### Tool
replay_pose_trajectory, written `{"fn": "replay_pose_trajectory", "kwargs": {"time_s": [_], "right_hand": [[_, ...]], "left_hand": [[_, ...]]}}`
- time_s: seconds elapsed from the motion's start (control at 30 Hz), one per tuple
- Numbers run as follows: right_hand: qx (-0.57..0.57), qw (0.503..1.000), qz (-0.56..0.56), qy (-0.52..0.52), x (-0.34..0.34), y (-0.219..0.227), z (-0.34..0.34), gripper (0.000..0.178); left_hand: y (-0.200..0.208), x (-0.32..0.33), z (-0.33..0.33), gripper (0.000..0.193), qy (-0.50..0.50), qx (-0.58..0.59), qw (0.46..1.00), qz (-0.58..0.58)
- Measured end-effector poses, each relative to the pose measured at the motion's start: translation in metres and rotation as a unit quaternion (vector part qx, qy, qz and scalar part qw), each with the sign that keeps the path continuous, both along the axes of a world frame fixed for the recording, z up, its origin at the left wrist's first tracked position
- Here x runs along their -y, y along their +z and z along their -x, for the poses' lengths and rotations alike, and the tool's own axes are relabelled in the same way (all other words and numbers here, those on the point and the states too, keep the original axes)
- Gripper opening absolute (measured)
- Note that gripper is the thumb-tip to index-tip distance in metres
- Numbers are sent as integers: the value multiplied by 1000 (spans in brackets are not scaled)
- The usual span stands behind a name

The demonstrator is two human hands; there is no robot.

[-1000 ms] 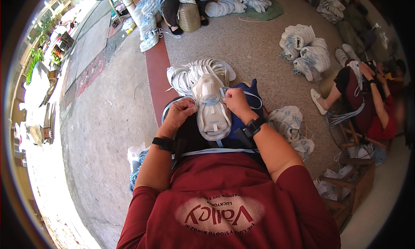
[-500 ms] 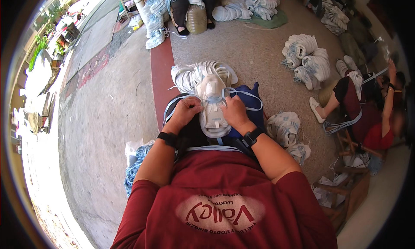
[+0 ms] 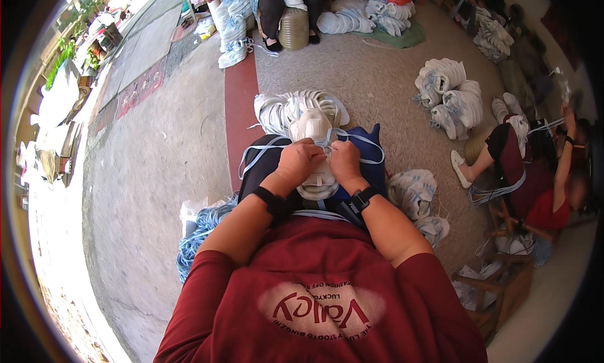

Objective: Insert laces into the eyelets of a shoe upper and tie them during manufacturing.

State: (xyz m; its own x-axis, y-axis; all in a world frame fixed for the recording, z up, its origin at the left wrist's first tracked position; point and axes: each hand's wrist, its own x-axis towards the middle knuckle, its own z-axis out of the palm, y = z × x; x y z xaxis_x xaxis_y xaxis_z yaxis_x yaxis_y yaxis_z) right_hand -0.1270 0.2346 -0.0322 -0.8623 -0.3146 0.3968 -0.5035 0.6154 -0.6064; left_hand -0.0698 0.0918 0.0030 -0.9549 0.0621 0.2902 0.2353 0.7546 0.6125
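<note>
A white shoe upper [image 3: 311, 125] lies over my lap, its toe and heel parts showing above and below my hands. A flat light-blue shoelace [image 3: 362, 138] runs through it, with one loop out to each side. My left hand [image 3: 298, 164] is closed in a pinch on the lace over the upper's middle. Close beside it, my right hand [image 3: 344, 161] also pinches the lace, knuckles up. The fingertips nearly meet, and they hide the eyelets and the lace ends between them. A stacked bundle of white shoe uppers [image 3: 272, 110] sits just beyond my knees.
Blue laces [image 3: 196, 246] lie heaped at my left side. More bundles of uppers rest on the floor to my right [image 3: 412, 190] and further off [image 3: 462, 105]. A co-worker in red [image 3: 546, 207] sits at the right; another person's legs [image 3: 272, 17] show at the far side. A wooden stool [image 3: 503, 294] stands lower right.
My left hand has moved right, across the upper to beside my right hand, drawing its lace inward. My right hand has shifted slightly; the whole view has tilted a little.
</note>
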Motion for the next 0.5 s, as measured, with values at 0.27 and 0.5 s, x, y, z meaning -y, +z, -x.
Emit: {"fn": "replay_pose_trajectory", "kwargs": {"time_s": [0.27, 0.5], "right_hand": [[64, 995, 65, -37, 2, 4, -2, 6], [65, 997, 25, -32, -2, 11, -3, 3]], "left_hand": [[9, -30, 26, 15, -10, 64, 964, 260], [34, 3, -13, 14, 34, 168, 951, 256]]}}
